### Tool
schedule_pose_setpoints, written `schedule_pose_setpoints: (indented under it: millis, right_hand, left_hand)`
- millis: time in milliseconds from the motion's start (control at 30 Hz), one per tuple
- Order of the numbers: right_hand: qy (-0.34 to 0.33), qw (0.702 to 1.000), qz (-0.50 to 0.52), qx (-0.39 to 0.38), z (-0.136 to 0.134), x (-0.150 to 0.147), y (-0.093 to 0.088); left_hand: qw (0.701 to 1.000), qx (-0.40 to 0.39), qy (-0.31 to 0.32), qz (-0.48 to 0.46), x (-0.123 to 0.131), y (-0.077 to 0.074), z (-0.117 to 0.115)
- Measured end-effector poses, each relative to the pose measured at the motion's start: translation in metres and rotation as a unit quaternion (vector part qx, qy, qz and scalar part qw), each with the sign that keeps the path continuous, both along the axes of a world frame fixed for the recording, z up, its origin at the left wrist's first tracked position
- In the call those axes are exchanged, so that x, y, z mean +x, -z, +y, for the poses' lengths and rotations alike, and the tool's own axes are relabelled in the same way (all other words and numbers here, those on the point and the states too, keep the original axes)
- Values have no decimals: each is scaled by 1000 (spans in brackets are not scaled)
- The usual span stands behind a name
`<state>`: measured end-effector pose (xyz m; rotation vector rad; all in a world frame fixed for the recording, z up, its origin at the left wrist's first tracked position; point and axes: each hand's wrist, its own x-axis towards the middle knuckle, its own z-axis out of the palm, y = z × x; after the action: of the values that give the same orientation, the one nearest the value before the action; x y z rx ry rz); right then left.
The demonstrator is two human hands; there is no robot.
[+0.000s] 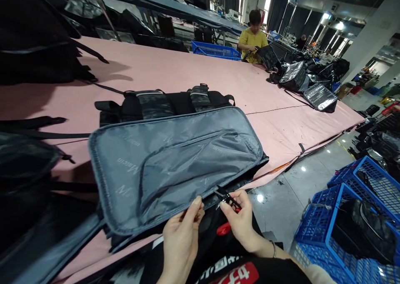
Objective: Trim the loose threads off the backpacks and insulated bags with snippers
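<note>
Bag (150, 167) spread open along the table's (268, 88) near edge, grey lining facing up, straps (156, 103) toward the far edge. Lining has pale repeated print, roughly "Maicin"; spelling uncertain, folds break it up. Wearer's dark top (275, 271) shows a red patch (243, 274) with white characters, cut off, not readable.

Left hand (183, 234): grip pinched on the lining's near rim, thumb on top. Right hand (242, 221): grip closed on a small black tool (227, 197), metal glints, exact type unclear, just beside that rim. Red loop (223, 228) below it.

Table's near edge slants up to the right corner. Pink cover shows from bag to far edge, and rightward to a bag pile (308, 82) near the far right corner. Dark bags (34, 42) crowd the left end. Person in yellow (253, 38) at far edge, handling a black bag (268, 57). Blue crates (325, 217) on floor, right of near edge.
</note>
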<state>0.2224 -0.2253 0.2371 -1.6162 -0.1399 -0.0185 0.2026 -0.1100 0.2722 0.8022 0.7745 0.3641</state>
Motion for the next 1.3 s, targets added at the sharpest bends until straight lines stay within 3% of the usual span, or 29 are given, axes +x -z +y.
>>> schedule_pose_setpoints:
  millis: [167, 600, 867, 1067, 1300]
  right_hand:
    - [10, 991, -85, -99, -1, -1, 1]
    - [43, 956, -246, -157, 1, 1, 17]
    - [-41, 968, -183, -167, -18, 10, -6]
    - [-112, 946, -229, -200, -27, 19, -21]
    - [-130, 937, -231, -227, -24, 18, -26]
  left_hand:
    - [1000, -7, 5, 2, -1, -1, 0]
    - [1000, -17, 5, -2, -1, 1, 1]
    - [1000, -24, 3, 1, 0, 1, 0]
    - [1000, -24, 1, 3, -1, 0, 0]
    - [1000, -19, 2, 3, -3, -1, 2]
